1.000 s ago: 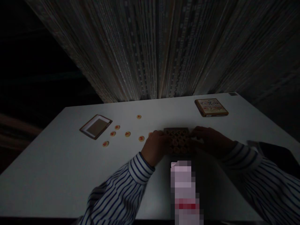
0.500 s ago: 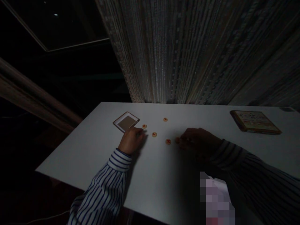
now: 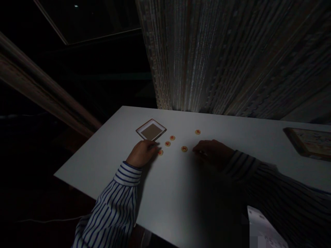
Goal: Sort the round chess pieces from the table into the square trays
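Observation:
Several round tan game pieces with red marks lie on a white table. My left hand (image 3: 143,152) is closed, its fingertips at one game piece (image 3: 160,152) that they partly cover. Just beyond lie a second game piece (image 3: 168,143) and a third game piece (image 3: 172,137). My right hand (image 3: 213,152) is closed in a pinch in deep shadow, right of another game piece (image 3: 184,148) and apart from it. A small pale glint shows between its fingers; what they hold cannot be made out. One more marked disc (image 3: 198,132) lies farther back.
A shallow open box or lid (image 3: 151,130) with a brown inside lies beyond my left hand. At the far right rests a flat box (image 3: 311,142) with a printed top. A striped curtain (image 3: 186,69) hangs behind the white table (image 3: 103,148). A blurred pale object (image 3: 266,227) is at lower right.
The view has turned left, so things appear farther right. Two game pieces that lay by my right hand are gone from there; two now lie by my left hand, near the open box.

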Demonstrator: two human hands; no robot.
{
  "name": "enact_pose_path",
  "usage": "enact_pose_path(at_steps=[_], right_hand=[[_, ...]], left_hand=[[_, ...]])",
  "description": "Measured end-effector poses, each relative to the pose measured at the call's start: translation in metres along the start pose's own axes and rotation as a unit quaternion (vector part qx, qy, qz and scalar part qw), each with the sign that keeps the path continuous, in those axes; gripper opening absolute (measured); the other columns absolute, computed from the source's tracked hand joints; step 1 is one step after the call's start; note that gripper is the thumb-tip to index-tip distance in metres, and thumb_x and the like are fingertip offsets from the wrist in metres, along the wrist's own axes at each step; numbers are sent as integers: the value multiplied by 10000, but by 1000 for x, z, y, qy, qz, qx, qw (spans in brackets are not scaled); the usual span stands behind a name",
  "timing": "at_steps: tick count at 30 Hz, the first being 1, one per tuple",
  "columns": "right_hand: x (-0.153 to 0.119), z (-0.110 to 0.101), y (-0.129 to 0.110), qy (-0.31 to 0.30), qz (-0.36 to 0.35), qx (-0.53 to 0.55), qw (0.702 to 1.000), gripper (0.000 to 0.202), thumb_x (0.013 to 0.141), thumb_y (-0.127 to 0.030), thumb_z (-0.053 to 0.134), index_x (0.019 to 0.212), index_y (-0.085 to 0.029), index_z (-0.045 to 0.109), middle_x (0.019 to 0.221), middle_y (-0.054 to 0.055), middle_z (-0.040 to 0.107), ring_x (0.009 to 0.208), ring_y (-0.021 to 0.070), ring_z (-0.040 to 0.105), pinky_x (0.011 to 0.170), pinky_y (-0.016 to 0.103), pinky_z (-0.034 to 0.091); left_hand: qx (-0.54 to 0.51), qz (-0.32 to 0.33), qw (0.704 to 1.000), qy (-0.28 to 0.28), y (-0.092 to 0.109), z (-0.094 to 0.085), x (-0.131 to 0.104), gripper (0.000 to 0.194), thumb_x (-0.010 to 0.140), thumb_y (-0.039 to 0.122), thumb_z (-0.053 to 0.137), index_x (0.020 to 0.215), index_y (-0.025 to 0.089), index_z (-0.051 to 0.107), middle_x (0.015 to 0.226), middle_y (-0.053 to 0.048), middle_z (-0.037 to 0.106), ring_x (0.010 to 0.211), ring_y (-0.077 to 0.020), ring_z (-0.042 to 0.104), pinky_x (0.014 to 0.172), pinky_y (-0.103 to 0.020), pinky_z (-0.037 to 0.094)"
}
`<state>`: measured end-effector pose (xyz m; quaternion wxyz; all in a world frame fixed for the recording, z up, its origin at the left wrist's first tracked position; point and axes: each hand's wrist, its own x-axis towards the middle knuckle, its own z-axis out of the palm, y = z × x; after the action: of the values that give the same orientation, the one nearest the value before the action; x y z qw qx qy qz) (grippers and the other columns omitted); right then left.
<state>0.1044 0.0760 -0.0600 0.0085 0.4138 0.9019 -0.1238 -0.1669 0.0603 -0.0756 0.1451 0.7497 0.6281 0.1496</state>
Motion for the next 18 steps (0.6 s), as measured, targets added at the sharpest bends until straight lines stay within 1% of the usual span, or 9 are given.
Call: enact_pose_path(at_steps=[3, 6, 10, 12, 15, 18], right_hand=[[2, -1, 5, 27, 16, -7, 999, 243, 811, -176, 449, 957, -168, 644, 937, 93, 666, 849, 196, 616, 751, 313, 451], [-2, -10, 18, 51, 27, -18, 998, 277, 807, -148, 431, 993, -165, 636, 969, 80, 675, 865, 188, 622, 762, 305, 462], [-18, -28, 35, 47, 63, -44, 996, 285, 806, -170, 433, 1002, -160, 640, 982, 79, 680, 863, 195, 628, 757, 311, 474], [-28, -35, 40, 52, 77, -51, 994, 282, 806, -187, 437, 1003, -169, 640, 978, 73, 683, 863, 193, 629, 757, 310, 476], [-42, -37, 46, 53, 89, -50, 993, 276, 803, -199, 445, 996, -173, 641, 960, 68, 688, 847, 184, 633, 743, 295, 480], [-54, -34, 50, 54, 88, -50, 993, 277, 798, -196, 448, 1000, -177, 637, 941, 64, 692, 822, 173, 635, 719, 281, 478]], left_hand=[[-10, 15, 1000, 2, 6, 3, -5, 288, 805, 302, 490, 995, 165, 657, 974, -96, 680, 870, -211, 620, 764, -326, 472], [-27, 28, 999, 17, 19, 7, -8, 276, 810, 281, 492, 1003, 162, 650, 994, -93, 673, 896, -209, 613, 791, -335, 471], [-66, 79, 994, 39, 39, 14, -8, 273, 820, 268, 493, 1028, 163, 634, 1016, -79, 664, 934, -199, 599, 837, -339, 462], [-68, 98, 992, 46, 48, 19, -7, 264, 819, 267, 499, 1019, 160, 633, 999, -82, 666, 924, -203, 600, 834, -348, 465], [-59, 116, 990, 46, 62, 26, -6, 241, 815, 253, 509, 1003, 170, 635, 958, -76, 671, 888, -206, 606, 813, -358, 473], [-70, 136, 987, 45, 73, 33, -6, 236, 823, 257, 504, 1007, 184, 632, 940, -63, 673, 887, -197, 605, 827, -363, 467]])
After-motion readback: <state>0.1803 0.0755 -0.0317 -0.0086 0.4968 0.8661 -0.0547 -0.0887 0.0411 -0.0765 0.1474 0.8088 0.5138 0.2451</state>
